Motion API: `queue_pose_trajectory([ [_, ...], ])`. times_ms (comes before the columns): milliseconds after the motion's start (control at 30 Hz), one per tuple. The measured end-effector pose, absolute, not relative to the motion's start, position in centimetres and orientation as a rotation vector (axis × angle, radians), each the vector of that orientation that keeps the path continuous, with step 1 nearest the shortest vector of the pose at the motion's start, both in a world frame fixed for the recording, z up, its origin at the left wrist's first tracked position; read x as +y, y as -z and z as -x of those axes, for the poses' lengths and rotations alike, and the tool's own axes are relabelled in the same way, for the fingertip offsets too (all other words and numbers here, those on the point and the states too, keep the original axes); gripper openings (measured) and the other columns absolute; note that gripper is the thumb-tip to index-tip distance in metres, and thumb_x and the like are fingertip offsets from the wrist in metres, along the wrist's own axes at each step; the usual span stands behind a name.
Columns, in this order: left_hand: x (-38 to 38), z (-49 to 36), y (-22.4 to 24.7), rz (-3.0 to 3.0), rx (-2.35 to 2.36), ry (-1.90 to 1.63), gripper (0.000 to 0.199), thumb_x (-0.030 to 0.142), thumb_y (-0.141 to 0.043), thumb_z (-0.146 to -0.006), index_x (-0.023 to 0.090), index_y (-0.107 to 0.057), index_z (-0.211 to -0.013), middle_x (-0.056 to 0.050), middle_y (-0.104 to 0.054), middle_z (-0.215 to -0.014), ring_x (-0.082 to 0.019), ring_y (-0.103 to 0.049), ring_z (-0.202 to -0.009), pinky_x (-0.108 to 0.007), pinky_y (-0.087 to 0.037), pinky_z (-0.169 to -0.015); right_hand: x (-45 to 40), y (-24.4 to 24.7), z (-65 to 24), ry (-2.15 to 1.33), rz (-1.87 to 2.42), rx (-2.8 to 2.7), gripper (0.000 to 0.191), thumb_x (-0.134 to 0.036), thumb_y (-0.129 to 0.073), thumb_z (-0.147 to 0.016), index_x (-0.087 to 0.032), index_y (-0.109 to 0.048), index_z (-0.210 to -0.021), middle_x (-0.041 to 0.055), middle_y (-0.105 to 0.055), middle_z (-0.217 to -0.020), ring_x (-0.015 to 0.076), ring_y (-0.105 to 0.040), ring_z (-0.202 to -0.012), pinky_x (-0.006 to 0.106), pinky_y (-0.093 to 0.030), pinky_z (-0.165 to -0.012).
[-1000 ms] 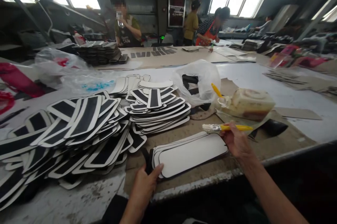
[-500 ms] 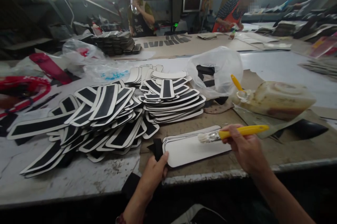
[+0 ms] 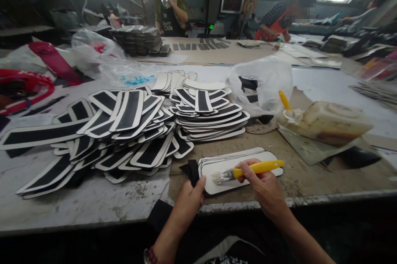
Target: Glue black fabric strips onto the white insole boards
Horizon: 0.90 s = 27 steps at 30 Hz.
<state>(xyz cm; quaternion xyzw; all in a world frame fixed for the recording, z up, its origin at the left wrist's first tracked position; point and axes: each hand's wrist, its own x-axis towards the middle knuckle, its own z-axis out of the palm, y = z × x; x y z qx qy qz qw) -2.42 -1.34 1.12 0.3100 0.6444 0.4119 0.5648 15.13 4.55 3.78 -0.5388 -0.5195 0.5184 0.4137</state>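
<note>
My right hand is closed around the yellow handle of a paintbrush. Its pale bristles rest on the top one of several white rounded panels stacked at the table's front edge. At the left end of that stack, my left hand is closed, thumb on top, at a black strip and the panels' edge. Its fingers are partly hidden, so how firmly it grips each cannot be told. To the left spreads a heap of white panels with black centres.
A neater pile of bordered panels stands behind the stack. At the right lies a cloudy plastic jug with a second yellow brush at its opening. A clear plastic bag sits behind. Two people work across the table, another farther right.
My right hand has brought the brush left and toward me across the top panel, toward its left end. My left hand stays at the stack's left end. The view has shifted slightly.
</note>
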Motion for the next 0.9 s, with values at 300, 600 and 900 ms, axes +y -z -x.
queue_pose_trajectory([
  [300,-1.4,2.5,-0.8,-0.718,1.55,-1.002,0.04,0.051,-0.053,-0.076,0.021,-0.043,-0.051,0.006,-0.035,-0.039,-0.009,-0.03,-0.038,-0.023,-0.021,-0.04,4.3,-3.2,-14.6,-1.191,1.402,-1.452,0.033,-0.051,-0.058,-0.08,-0.018,-0.058,-0.077,0.001,-0.059,-0.068,0.016,-0.058,-0.062,0.027,-0.048,-0.061],
  [600,-1.2,2.3,-0.7,-0.796,1.621,-0.97,0.049,0.056,-0.05,-0.075,0.024,-0.039,-0.039,0.003,-0.036,-0.036,-0.012,-0.033,-0.038,-0.027,-0.026,-0.044,5.9,-3.4,-21.7,-0.474,1.607,-1.783,0.025,-0.043,-0.051,-0.086,-0.02,-0.059,-0.081,0.0025,-0.061,-0.073,0.0189,-0.059,-0.067,0.032,-0.045,-0.065],
  [900,-1.2,1.9,-0.3,-0.795,1.714,-0.869,0.049,0.062,-0.046,-0.071,0.025,-0.029,-0.044,0.006,-0.028,-0.041,-0.011,-0.029,-0.042,-0.028,-0.02,-0.047,7.5,-4.1,-26.1,-0.136,1.479,-1.946,0.018,-0.032,-0.049,-0.09,-0.019,-0.055,-0.08,0.0042,-0.058,-0.079,0.018,-0.058,-0.075,0.031,-0.046,-0.071],
])
